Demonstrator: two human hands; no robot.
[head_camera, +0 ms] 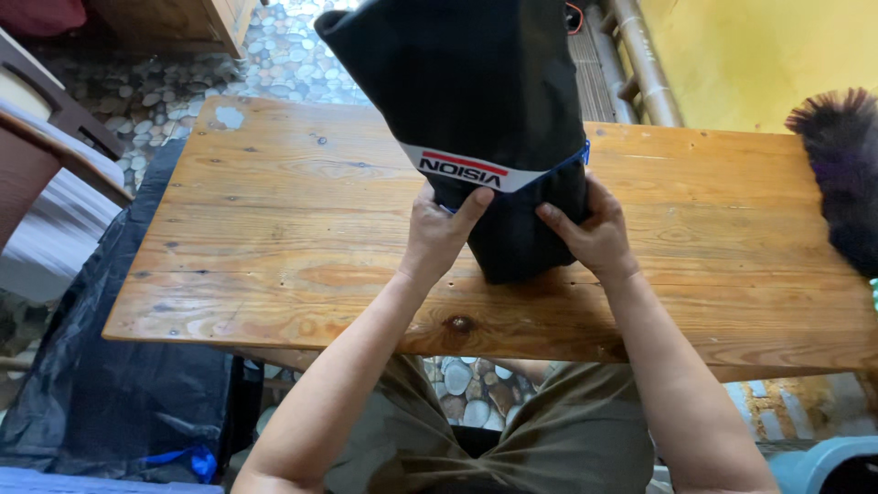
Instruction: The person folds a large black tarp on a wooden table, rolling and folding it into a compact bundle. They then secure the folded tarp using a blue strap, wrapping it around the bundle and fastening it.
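A wooden table (274, 229) stood over pebble flooring. At its near-centre, an upright black bag (485, 91), top cut off, was gripped by the left hand (439, 233) and right hand (594, 233); most fingers were hidden behind it.

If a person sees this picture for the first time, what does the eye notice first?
First, the tall black fabric bag with a white band, standing upright at the middle of the wooden table. The left hand and right hand grip its lower part from both sides. A dark feather duster lies at the table's right edge.
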